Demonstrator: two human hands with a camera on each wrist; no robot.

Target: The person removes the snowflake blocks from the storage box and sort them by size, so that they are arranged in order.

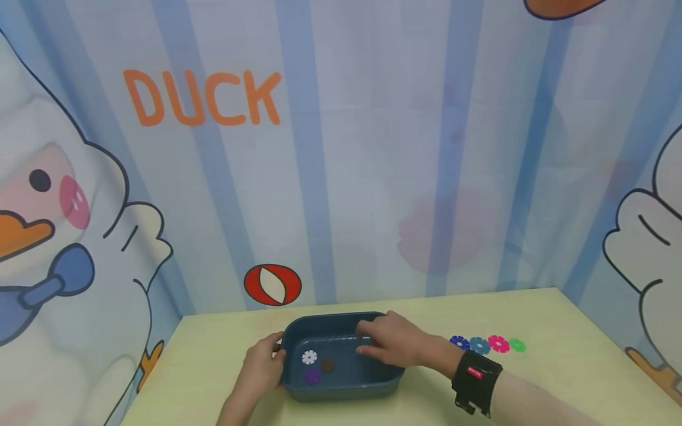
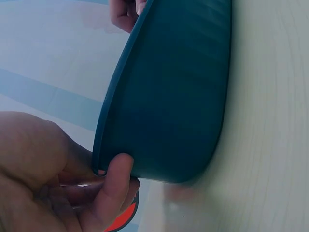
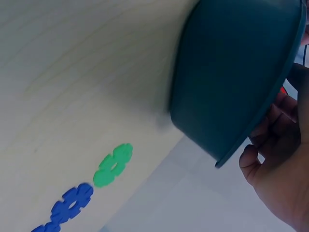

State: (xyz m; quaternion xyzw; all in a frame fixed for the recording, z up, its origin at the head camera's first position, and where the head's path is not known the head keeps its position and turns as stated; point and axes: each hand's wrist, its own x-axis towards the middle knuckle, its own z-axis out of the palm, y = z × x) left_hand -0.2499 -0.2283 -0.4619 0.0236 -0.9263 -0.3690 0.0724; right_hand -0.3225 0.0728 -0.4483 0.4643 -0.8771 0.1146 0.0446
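Note:
A dark blue-green plastic basin (image 1: 341, 390) sits on the table. At its left end my left hand (image 1: 261, 364) grips the rim; the left wrist view shows a finger bent against the basin's outer wall (image 2: 169, 96). My right hand (image 1: 394, 340) hangs over the basin's right part, fingers loosely bent. Thumb and index finger stand apart there, and I see nothing between them. Inside lie a white snowflake disc (image 1: 309, 357), a brown one (image 1: 327, 365) and a purple one (image 1: 312, 376), toward the left. The right wrist view has the right hand (image 3: 285, 154) beside the rim.
Right of the basin, a row of snowflake discs lies on the pale table (image 1: 559, 355): dark blue (image 1: 460, 343), lighter blue (image 1: 480, 345), pink (image 1: 499, 344) and green (image 1: 517, 345). A printed curtain (image 1: 362, 148) hangs behind the table's far edge.

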